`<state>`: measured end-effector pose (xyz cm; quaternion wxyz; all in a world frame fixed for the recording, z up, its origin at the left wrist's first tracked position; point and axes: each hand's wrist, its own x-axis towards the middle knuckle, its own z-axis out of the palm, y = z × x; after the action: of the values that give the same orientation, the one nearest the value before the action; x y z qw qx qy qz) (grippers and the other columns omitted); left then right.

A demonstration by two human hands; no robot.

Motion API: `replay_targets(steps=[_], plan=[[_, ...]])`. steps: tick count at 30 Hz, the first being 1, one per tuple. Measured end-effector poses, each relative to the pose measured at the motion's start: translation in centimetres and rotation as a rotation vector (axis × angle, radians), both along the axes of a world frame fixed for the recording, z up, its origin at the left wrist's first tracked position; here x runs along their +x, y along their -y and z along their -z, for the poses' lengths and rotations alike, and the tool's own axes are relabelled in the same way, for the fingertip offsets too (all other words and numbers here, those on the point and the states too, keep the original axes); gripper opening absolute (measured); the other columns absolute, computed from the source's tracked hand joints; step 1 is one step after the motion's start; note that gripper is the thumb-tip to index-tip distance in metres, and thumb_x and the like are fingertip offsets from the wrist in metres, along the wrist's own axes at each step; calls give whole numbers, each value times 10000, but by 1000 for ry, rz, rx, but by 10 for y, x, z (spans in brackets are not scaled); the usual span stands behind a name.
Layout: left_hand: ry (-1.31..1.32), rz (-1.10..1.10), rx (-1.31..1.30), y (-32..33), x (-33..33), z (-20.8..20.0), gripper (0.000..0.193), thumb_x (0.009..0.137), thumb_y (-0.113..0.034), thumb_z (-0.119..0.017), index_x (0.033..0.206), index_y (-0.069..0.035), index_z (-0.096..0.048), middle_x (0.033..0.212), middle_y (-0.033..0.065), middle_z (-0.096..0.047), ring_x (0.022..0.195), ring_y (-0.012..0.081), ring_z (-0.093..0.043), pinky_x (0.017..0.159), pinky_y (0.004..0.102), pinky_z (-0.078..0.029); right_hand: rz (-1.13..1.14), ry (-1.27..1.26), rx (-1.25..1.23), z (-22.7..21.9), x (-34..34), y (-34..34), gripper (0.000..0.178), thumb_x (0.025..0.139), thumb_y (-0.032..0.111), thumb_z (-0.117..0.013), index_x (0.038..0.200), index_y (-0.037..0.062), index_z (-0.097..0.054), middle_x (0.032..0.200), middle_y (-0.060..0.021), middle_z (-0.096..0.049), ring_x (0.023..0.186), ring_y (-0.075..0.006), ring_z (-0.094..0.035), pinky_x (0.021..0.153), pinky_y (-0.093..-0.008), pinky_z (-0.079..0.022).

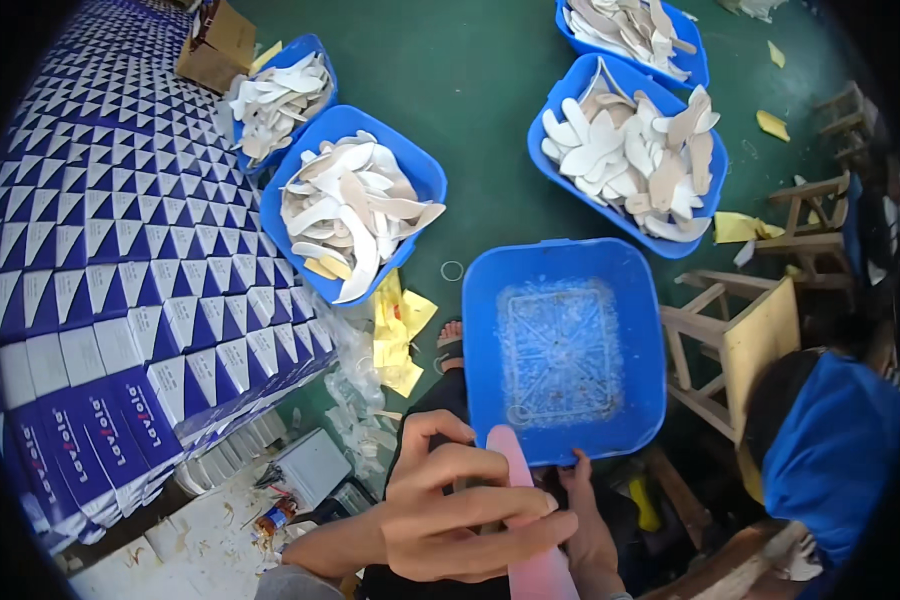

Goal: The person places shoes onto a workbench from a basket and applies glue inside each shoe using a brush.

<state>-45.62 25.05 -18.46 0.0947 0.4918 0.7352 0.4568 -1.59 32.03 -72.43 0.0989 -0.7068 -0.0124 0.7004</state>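
My left hand (460, 505) is closed, its fingers bent across a long, flat pink piece (518, 462) with a rounded end. The rest of that piece runs down under the fingers to the lower edge. Just beyond, a blue plastic tub (645, 330) stands in front of me, its scuffed, whitish bottom showing. At the tub's near rim is my right hand (577, 475), its fingertips on the edge and its other fingers mostly hidden below. The pink piece overlaps the tub's near left corner in view.
Blue tubs heaped with white and tan insole-shaped pieces (350, 200) (630, 150) stand far left and far right. Stacked purple-and-white boxes (120, 240) fill the left. Wooden stools (760, 340) and a person in blue (830, 450) are at right. Yellow scraps (395, 325) lie on the green floor.
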Motion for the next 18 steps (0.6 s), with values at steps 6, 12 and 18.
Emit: replay_targets(steps=[6, 12, 18], plan=[[-35, -2, 164, -3, -114, -133, 341, 787, -386, -950, 1071, -237, -832, 1070, -113, -804, 855, 110, -601, 891, 427, -421, -106, 260, 77, -188, -140, -43, 267, 816, 95, -685, 1079, 71, -646, 1017, -96, -703, 881, -274, -708, 745, -443, -630], [-276, -209, 339, 41, -225, -305, 312, 801, -389, -932, 1052, -233, -834, 1035, -122, -818, 889, 101, -598, 852, 381, -396, -63, 155, 196, -396, -257, -75, 267, 801, 99, -672, 1064, 67, -642, 999, -93, -704, 858, -276, -706, 737, -438, -632], [-314, -187, 436, 37, -288, -404, 264, 819, -364, -916, 1010, -203, -830, 1084, -109, -815, 904, 100, -594, 839, 409, -414, 57, -35, 261, -479, -372, -137, 267, 786, 103, -660, 1049, 63, -639, 980, -89, -705, 835, -278, -704, 728, -433, -634]])
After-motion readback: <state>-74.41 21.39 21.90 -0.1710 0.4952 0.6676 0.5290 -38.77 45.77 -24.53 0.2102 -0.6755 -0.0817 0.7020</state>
